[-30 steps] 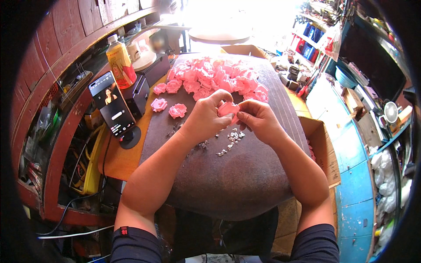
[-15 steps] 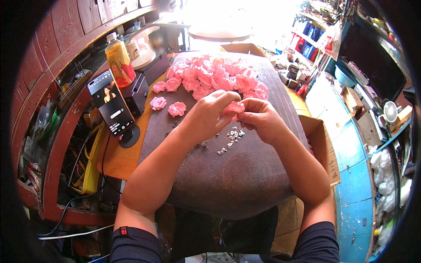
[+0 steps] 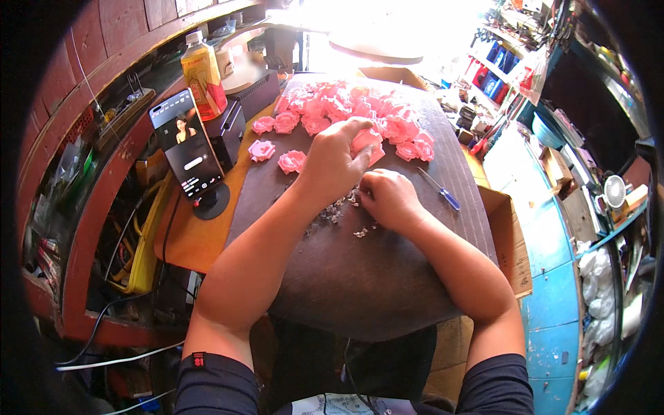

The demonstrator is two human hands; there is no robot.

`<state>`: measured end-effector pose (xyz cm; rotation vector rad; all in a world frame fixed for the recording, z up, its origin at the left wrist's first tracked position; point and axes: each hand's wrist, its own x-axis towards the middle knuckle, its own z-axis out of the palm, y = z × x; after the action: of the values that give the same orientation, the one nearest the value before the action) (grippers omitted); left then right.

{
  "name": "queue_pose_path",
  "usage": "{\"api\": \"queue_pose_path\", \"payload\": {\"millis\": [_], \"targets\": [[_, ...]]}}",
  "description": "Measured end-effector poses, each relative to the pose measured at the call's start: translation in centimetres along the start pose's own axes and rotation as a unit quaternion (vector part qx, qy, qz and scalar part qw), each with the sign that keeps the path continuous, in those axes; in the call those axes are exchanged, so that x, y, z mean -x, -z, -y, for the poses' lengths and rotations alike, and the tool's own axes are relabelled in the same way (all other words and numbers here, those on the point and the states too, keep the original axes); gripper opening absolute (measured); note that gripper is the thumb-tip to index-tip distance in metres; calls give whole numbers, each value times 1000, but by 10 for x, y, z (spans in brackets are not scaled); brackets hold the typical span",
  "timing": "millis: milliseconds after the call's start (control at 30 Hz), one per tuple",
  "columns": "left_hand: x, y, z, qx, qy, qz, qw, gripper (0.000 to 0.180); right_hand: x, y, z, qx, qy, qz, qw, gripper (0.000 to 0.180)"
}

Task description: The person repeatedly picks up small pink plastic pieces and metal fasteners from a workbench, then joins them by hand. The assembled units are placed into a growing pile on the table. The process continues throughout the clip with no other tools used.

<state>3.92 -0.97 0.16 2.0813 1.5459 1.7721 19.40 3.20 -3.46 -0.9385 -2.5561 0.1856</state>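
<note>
One pink flower (image 3: 369, 143) sat in the left hand (image 3: 335, 158), grasped between the thumb and the curled fingers and lifted clear of the brown table (image 3: 366, 283). Down and to the right of it, the right hand (image 3: 391, 199) was low over the tabletop with its fingers bent inward, their tips at the edge of some small silvery bits (image 3: 337, 210). Whether those tips had pinched a bit, I could not tell.

For this step, a light hold on the flower seemed wise, as the petals looked soft and easy to crease. The bits were tiny and lay jumbled, so a fingertip pinch on just one probably suited better than a broad grab.

The held flower lay within the left hand's grip, just beyond the right hand and a little to its left. The bits spread beneath and between the two hands, with a few more (image 3: 360, 233) nearer the person.

Farther out, a screwdriver (image 3: 440, 189) lay to the right of the right hand. Two loose flowers (image 3: 292, 162) rested left of the left hand, and a heap of pink flowers (image 3: 321, 104) covered the far end. Beyond the table's left edge, a phone (image 3: 187, 142) leaned on a stand.
</note>
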Motion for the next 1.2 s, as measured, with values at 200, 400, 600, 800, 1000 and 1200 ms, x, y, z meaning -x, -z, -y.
{"api": "queue_pose_path", "payload": {"millis": [200, 400, 600, 800, 1000, 1200], "targets": [[-2, 9, 12, 9, 67, 141, 988, 18, -1, 10, -32, -305, -52, -25, 950, 9], [6, 4, 2, -93, -28, 244, 965, 25, 7, 33, -39, -607, -141, -20, 782, 8], [7, 3, 0, -110, -104, 243, 958, 18, 10, 33, -34, -584, -119, 16, 803, 10], [8, 4, -2, -133, -122, 252, 951, 17, 13, 39, -33, -434, -61, -12, 899, 7], [8, 4, -3, -103, -125, 255, 953, 14, 14, 41, -34, -332, -5, -40, 942, 5], [6, -2, 9, 77, 45, 197, 976, 23, 17, 53, -24, -364, -17, -123, 923, 6]]}}
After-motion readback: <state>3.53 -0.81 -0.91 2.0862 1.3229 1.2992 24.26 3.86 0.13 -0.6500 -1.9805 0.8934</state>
